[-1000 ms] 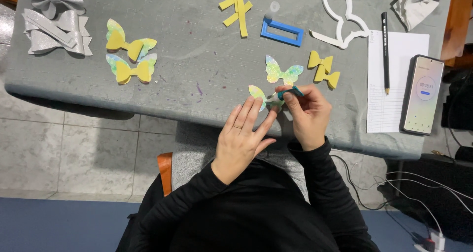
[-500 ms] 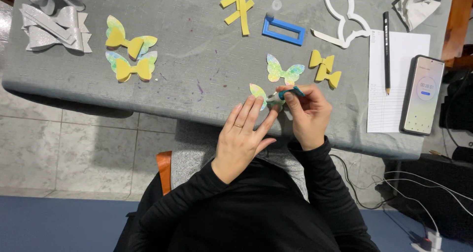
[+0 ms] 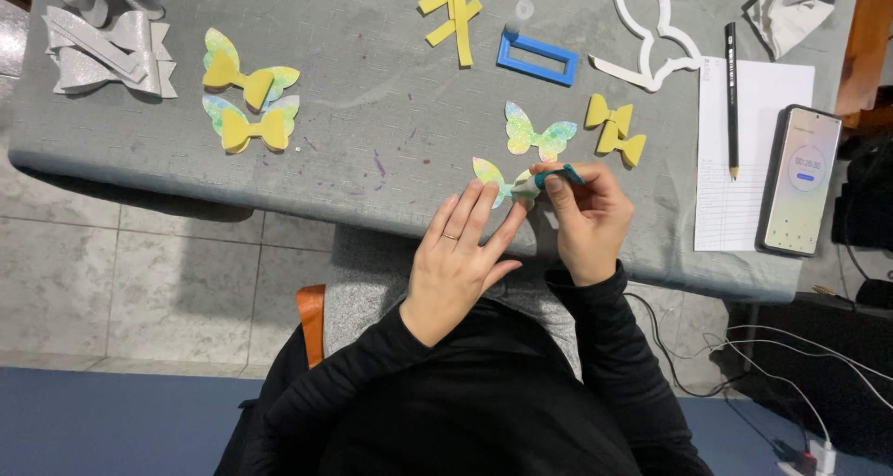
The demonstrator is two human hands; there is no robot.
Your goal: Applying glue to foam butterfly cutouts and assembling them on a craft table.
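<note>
Smartphone (image 3: 802,180) at right end of grey table (image 3: 372,85), upright rectangle, lit pale screen, lying just beside white lined paper (image 3: 749,151)

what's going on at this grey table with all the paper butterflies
A person in black sleeves works on a pastel butterfly-shaped cutout at the grey table's near edge. The left hand presses it flat, while the right hand holds a small teal-tipped tool against it. Another pastel butterfly and yellow bow shapes lie just beyond.
</note>
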